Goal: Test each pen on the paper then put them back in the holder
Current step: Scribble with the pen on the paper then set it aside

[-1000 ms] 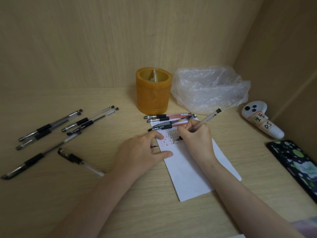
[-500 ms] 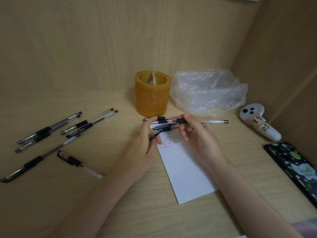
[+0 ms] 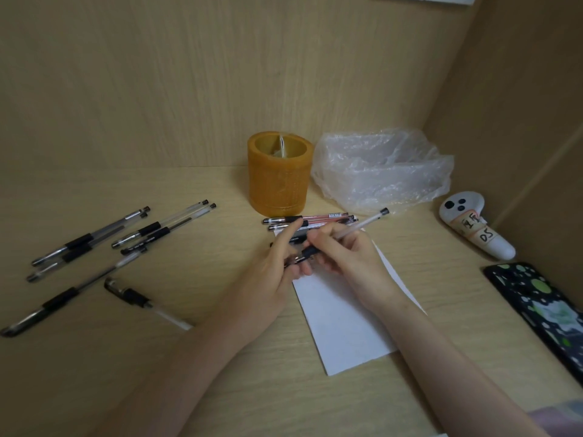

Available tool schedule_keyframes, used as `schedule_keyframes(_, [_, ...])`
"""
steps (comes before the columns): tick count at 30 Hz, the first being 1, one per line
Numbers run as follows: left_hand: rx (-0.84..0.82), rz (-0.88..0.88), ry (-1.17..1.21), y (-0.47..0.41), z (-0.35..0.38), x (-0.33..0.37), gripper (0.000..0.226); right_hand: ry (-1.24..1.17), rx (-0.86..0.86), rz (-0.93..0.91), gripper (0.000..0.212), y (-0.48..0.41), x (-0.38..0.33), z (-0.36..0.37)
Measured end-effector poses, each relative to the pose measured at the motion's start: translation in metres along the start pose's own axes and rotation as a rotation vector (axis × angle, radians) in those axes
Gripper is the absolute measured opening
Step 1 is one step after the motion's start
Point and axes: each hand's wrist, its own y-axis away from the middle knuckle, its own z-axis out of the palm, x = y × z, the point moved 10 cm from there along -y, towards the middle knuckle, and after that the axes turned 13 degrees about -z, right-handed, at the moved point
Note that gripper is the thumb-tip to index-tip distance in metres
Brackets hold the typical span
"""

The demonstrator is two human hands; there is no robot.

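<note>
Over the paper (image 3: 344,323), before the amber holder (image 3: 279,175): right hand (image 3: 350,263) gripping clear gel pen (image 3: 362,223); left hand (image 3: 277,269) pinching its cap (image 3: 291,261) (presumably recapping after testing).

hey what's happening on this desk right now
A person is working through a batch of pens. The right hand grips a clear pen above the white paper, while the left hand pinches a small dark piece, likely its cap, at the pen's tip. A few pens lie at the top of the paper in front of the orange holder, and a group of black pens lies off to the left.
</note>
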Motion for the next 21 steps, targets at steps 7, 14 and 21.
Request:
schedule_keyframes(7, [0.214, -0.039, 0.135, -0.002, -0.031, -0.003, 0.037, -0.043, 0.025, -0.051, 0.007, -0.003, -0.004, -0.004])
schedule_keyframes(14, [0.255, -0.059, 0.06, 0.004, -0.037, -0.008, 0.01, -0.044, 0.026, -0.027, 0.006, -0.001, 0.001, -0.007])
schedule_keyframes(21, [0.285, -0.041, -0.061, 0.007, -0.038, -0.002, 0.009, -0.056, 0.009, -0.036, 0.004, -0.001, 0.0, -0.005])
